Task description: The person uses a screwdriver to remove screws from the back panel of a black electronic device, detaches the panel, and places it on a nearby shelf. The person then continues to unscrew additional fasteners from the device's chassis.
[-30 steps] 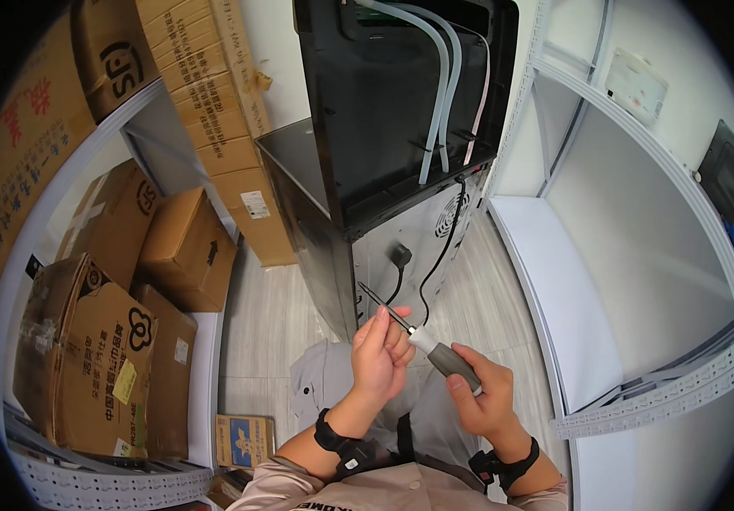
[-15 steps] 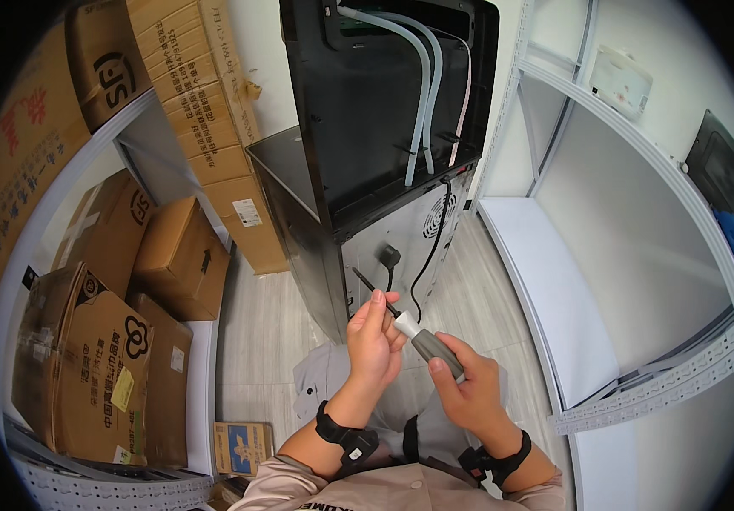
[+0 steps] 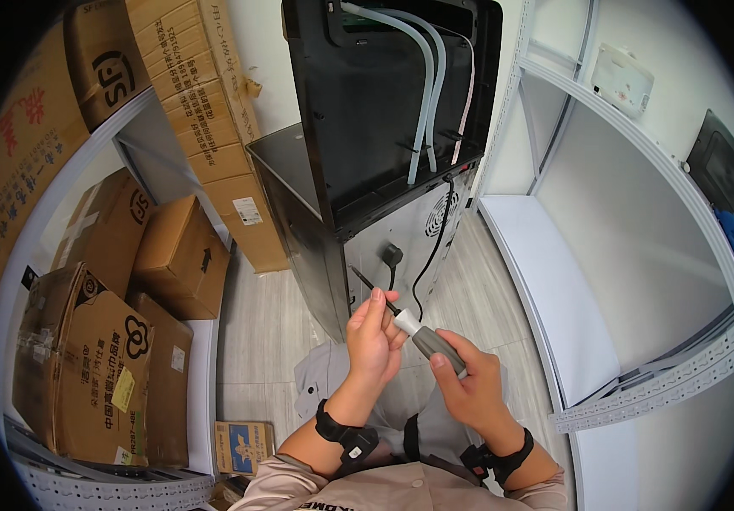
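Observation:
A screwdriver (image 3: pixel 422 335) with a grey and white handle and a dark shaft lies slantwise between my hands, its tip pointing up and left. My right hand (image 3: pixel 472 385) is wrapped round the handle's lower end. Thumb and fingers of my left hand (image 3: pixel 373 339) pinch the shaft near the collar. Just beyond the tip stands a tall black appliance (image 3: pixel 367 119) with its upper back uncovered. Two pale tubes (image 3: pixel 426 94) and a thin wire run down inside it. Below, a black power cord with a plug (image 3: pixel 392 255) hangs against the grey lower panel (image 3: pixel 418 234).
Cardboard boxes (image 3: pixel 86 366) fill the shelf on the left, and a tall carton (image 3: pixel 214 128) leans beside the appliance. A small box (image 3: pixel 243 447) sits on the floor at lower left. On the right stands a white metal shelf (image 3: pixel 554 289), with a black panel (image 3: pixel 722 162) above it.
The appliance appears shifted very slightly in the picture. Both hands keep the same hold on the screwdriver.

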The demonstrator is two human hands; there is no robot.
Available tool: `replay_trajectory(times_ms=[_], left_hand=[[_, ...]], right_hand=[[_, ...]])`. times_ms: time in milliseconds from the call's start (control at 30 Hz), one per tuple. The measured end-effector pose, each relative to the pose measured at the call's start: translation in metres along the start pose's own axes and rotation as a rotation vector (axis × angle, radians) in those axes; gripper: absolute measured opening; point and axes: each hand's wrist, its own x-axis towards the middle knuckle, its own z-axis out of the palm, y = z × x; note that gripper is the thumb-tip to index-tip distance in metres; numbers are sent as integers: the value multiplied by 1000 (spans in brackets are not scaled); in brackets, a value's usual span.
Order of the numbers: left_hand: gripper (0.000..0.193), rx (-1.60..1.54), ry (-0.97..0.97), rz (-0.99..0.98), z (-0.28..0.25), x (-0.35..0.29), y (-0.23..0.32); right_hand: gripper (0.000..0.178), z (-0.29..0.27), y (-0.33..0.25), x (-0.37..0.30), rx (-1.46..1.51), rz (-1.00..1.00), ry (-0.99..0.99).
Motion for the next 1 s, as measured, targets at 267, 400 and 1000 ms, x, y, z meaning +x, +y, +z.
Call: replay_trajectory(times_ms=[267, 400, 1000], left_hand=[[29, 5, -16, 5, -1, 2, 0], [29, 3, -6, 5, -1, 1, 0], [29, -28, 0, 17, 6, 3, 3]], right_hand=[[30, -1, -2, 1, 16, 23, -2], [30, -1, -2, 1, 26, 50, -8], [28, -12, -30, 20, -79, 9, -45]])
